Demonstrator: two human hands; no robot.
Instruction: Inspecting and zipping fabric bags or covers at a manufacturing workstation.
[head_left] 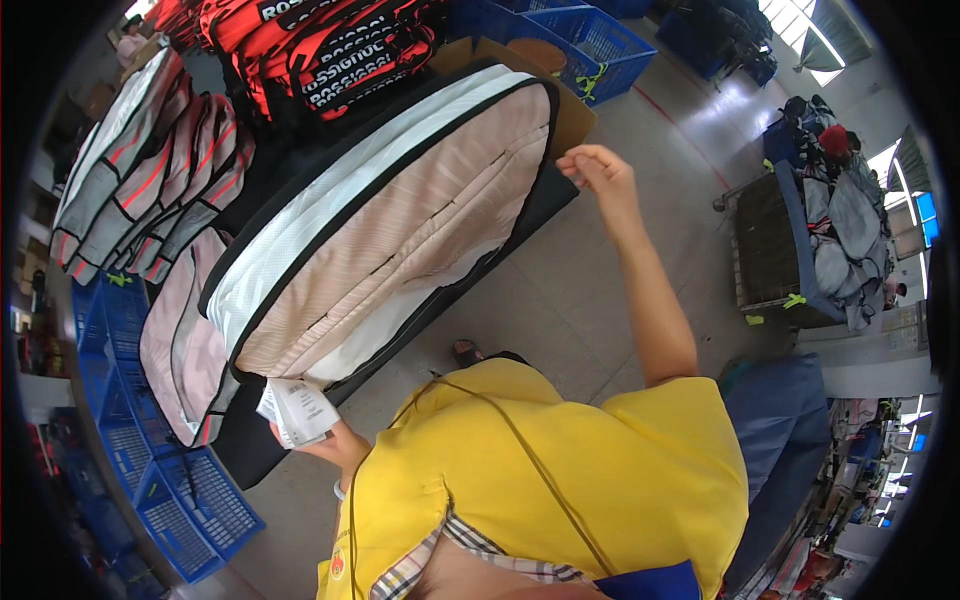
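A long bag [400,225] with a pale pink ribbed inner side, white walls and black edging lies across the black work table in front of me. White printed labels [298,412] hang at its near left end. My left hand [338,446] is closed on these labels, its fingers partly hidden behind them. Beyond the bag's far right end, my right hand [602,172] is raised over the table edge, apart from the bag. Its fingers are bent together in a pinch; anything between them is too small to make out.
Red and black bags [320,50] are piled at the back. Grey bags with red stripes [150,170] and a pink one [185,340] lie at the left, by blue crates [190,510]. More blue crates [610,55] stand far right, and a loaded cart [790,240] at right.
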